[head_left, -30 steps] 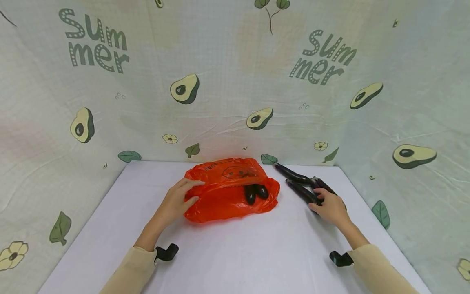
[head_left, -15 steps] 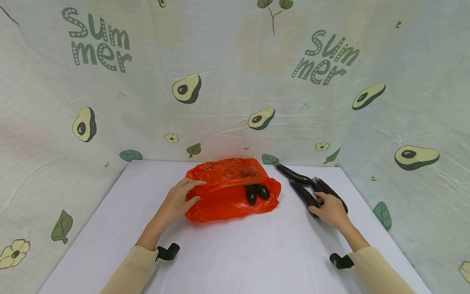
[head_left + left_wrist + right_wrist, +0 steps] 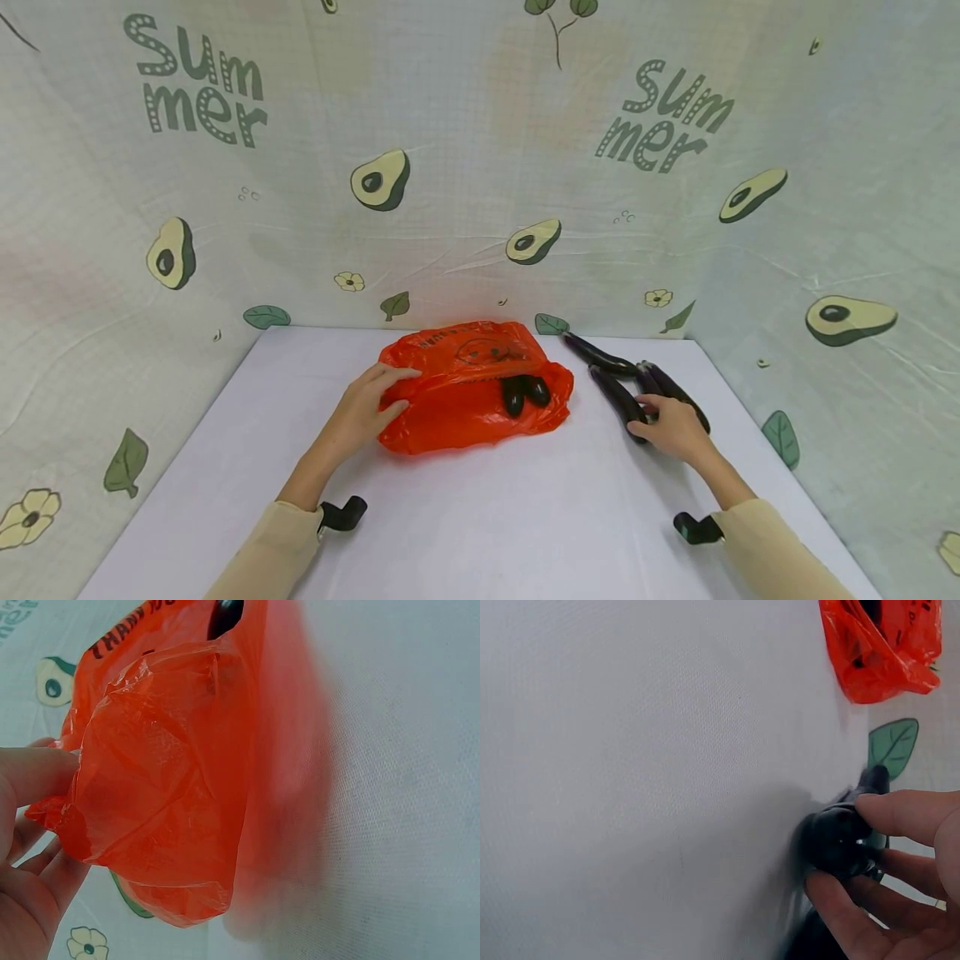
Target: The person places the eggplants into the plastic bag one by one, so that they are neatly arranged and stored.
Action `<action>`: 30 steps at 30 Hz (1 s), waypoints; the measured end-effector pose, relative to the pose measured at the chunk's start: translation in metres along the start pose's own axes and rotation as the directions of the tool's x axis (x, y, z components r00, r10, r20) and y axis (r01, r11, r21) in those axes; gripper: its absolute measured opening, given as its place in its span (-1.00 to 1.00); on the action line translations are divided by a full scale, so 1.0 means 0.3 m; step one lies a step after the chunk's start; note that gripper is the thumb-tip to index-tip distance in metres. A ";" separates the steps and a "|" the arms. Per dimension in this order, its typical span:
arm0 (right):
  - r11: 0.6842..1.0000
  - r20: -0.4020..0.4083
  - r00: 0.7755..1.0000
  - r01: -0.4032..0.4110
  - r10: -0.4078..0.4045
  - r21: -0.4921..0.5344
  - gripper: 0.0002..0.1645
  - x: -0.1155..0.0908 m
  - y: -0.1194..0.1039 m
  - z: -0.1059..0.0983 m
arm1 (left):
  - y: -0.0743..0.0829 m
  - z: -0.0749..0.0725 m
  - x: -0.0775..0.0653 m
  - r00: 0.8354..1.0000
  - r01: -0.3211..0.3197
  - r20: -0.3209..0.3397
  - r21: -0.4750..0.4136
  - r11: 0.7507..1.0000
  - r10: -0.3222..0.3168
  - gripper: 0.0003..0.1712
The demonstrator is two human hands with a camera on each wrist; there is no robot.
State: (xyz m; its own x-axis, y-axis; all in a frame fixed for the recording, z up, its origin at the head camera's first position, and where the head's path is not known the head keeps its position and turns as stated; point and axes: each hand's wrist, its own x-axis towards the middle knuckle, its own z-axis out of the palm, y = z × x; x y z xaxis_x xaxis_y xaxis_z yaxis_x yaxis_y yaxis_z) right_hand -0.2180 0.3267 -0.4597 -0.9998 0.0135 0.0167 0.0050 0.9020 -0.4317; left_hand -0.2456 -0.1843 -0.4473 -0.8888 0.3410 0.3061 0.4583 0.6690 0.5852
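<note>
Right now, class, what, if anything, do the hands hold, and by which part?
Left hand: the red bag, by its left side. Right hand: an eggplant, by its near end.

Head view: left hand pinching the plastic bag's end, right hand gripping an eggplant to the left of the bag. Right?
Wrong side: the head view shows the eggplant to the right of the plastic bag. The left hand pinching the bag's end and the right hand gripping stand.

The red bag [image 3: 450, 421] hides all but the glossy ends of two dark items [image 3: 513, 398]; the right wrist view blurs the eggplant [image 3: 829, 844] the right hand [image 3: 896, 907] holds.
</note>
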 end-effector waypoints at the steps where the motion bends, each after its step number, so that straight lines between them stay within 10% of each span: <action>1: 1.000 0.009 1.000 -0.005 0.005 0.001 -0.28 0.000 -0.001 -0.001 | 0.000 0.000 0.000 1.000 0.000 0.000 0.001 1.000 0.000 -0.38; 30: 0.998 0.040 0.999 0.008 -0.011 0.061 -0.24 -0.005 0.035 0.005 | -0.004 0.003 0.004 1.000 0.005 0.002 -0.007 1.000 -0.005 -0.38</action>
State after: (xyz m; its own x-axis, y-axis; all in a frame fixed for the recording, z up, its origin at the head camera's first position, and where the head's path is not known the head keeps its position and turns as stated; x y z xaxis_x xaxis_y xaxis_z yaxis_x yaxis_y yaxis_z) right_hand -0.2165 0.3357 -0.4655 -0.9998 -0.0134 -0.0151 -0.0044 0.8739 -0.4860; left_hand -0.2473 -0.1841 -0.4485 -0.8910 0.3391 0.3019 0.4540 0.6658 0.5920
